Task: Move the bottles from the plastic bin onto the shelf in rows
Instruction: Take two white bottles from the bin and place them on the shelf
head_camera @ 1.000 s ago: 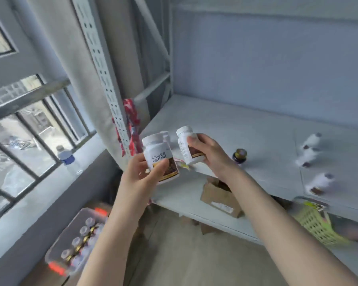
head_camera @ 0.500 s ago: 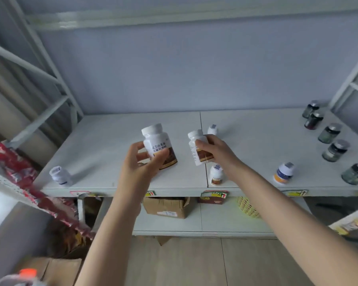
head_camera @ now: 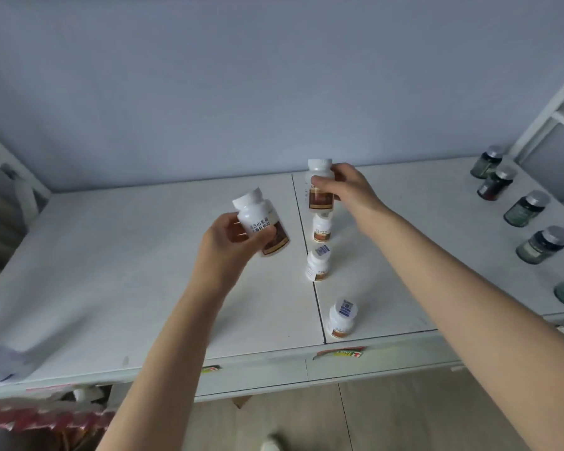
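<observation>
My left hand (head_camera: 230,244) grips a white bottle with a brown label (head_camera: 261,222), tilted above the white shelf (head_camera: 111,271). My right hand (head_camera: 349,190) holds a second white bottle (head_camera: 320,185) upright at the far end of a row, just above or on the shelf; I cannot tell which. Three small white bottles stand in that row along the shelf's seam: one (head_camera: 322,228) right in front of the held bottle, one (head_camera: 317,265) in the middle, one (head_camera: 342,319) near the front edge. The plastic bin is out of view.
Several dark glass jars with silver lids (head_camera: 526,208) stand in a line at the shelf's right side. A blurred white object (head_camera: 0,359) lies at the front left corner. Red packaging (head_camera: 46,418) hangs below the shelf's left. A white frame upright (head_camera: 547,102) rises at the right.
The view swung from the window and bin to the shelf and closer. My right hand carried its bottle out to the far end of the row; my left hand still holds its bottle.
</observation>
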